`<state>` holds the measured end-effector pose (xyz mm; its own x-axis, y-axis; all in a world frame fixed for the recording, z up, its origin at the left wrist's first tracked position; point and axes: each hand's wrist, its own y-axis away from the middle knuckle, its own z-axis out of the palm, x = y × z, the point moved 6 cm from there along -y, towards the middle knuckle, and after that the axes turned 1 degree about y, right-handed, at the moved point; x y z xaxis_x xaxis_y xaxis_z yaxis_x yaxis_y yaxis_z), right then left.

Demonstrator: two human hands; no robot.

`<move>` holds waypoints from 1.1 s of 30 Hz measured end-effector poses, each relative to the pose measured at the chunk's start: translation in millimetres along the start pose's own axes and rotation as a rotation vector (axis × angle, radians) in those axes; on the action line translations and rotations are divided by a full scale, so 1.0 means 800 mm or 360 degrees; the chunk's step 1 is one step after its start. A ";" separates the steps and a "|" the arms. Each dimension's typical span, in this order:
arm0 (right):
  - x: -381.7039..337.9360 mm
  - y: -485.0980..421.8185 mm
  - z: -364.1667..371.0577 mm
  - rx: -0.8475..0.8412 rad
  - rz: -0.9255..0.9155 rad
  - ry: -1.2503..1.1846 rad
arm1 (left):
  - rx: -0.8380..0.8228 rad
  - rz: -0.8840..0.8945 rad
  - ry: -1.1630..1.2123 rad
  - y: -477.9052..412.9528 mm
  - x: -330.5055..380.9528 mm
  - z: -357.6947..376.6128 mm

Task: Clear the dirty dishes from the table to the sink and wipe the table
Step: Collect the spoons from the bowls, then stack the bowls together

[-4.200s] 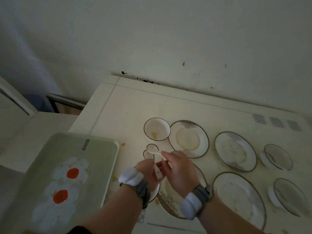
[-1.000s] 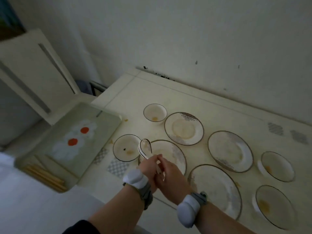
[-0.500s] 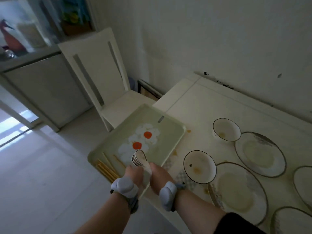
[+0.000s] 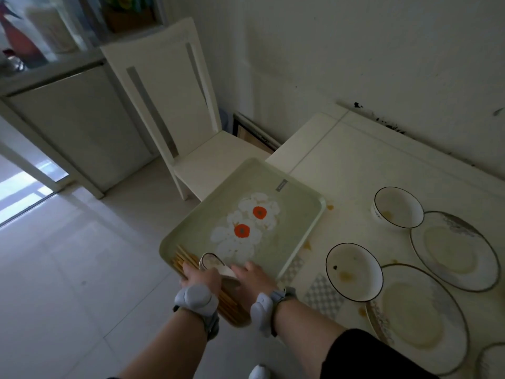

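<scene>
The clearing is only getting started, going by how things are lying. The chopsticks (image 4: 183,260) are resting in the near-left corner of the green flowered tray (image 4: 295,214), and the stacked spoons (image 4: 212,264) are hanging just over that same corner, not yet set down. The right hand (image 4: 255,279) is pinching the spoon handles, its grip narrow around them. The left hand (image 4: 200,275) is sitting at the bowl end of the stack, but its fingers are hiding behind the spoons, so I cannot tell how its grip is closing.

Everything else is waiting on the desk (image 4: 355,165): the far bowl (image 4: 397,206), the near bowl (image 4: 354,272), the far plate (image 4: 453,250), the near plate (image 4: 418,315) and a sliver of another dish at the bottom right. The near bowl is overlapping the near plate's rim. Sauce spots are showing beside the tray, so the wiping is not yet done (and no sink or cloth is showing in this view).

The tray is overhanging the desk's left edge, with its loaded corner out over the floor, so more weight there is probably risking a tip. It would likely be safer pushed inward first. Bare desk is lying beyond the tray toward the wall. The white chair (image 4: 175,105) is standing just past the tray's far side, and the tiled floor on the left is looking open for walking.
</scene>
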<state>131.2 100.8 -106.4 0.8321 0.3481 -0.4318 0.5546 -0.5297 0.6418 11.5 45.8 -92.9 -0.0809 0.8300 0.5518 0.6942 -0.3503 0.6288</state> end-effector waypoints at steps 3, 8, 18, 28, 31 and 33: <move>0.003 0.004 0.000 0.0094 0.0019 0.0053 | -0.0032 -0.0019 -0.0003 0.002 0.003 0.008; 0.011 0.004 0.004 0.0121 0.0012 0.0125 | -0.0044 -0.0040 -0.0013 0.001 0.004 0.012; 0.055 0.072 -0.057 0.0766 0.0024 -0.0405 | -0.0061 0.0001 -0.0055 0.036 0.039 0.033; 0.235 0.169 -0.103 0.1415 0.0854 -0.0513 | 0.0016 0.0235 -0.0314 0.055 0.072 0.065; 0.262 0.168 -0.089 0.1398 0.1020 -0.0477 | -0.0019 0.0283 -0.0383 0.057 0.072 0.071; 0.275 0.163 -0.080 0.1318 0.1110 -0.0507 | -0.0074 0.0354 -0.0414 0.066 0.078 0.080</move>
<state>387.1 157.5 -77.3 0.8536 -0.3749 -0.3615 -0.3036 -0.9222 0.2395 88.4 106.7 -60.6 0.2580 0.8120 0.5236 0.6406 -0.5495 0.5364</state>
